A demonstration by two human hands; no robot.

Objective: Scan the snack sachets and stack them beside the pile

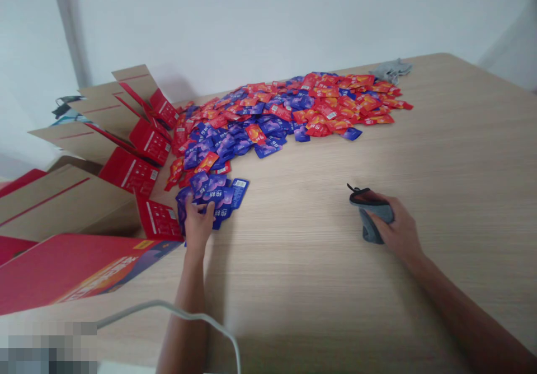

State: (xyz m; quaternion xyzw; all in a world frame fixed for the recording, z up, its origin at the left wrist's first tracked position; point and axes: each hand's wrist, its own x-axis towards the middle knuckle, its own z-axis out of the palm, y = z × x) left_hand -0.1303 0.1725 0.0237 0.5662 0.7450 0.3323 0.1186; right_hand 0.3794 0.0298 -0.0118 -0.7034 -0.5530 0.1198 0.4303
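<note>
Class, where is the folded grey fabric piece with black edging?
In the head view, the fabric piece is right of centre, held in the person's right hand, over the pale wood-grain table.

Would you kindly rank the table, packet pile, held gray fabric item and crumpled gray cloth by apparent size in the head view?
1. Table
2. Packet pile
Unranked: gray fabric item in the right hand and crumpled gray cloth; differing nearness makes these unsure.
</note>
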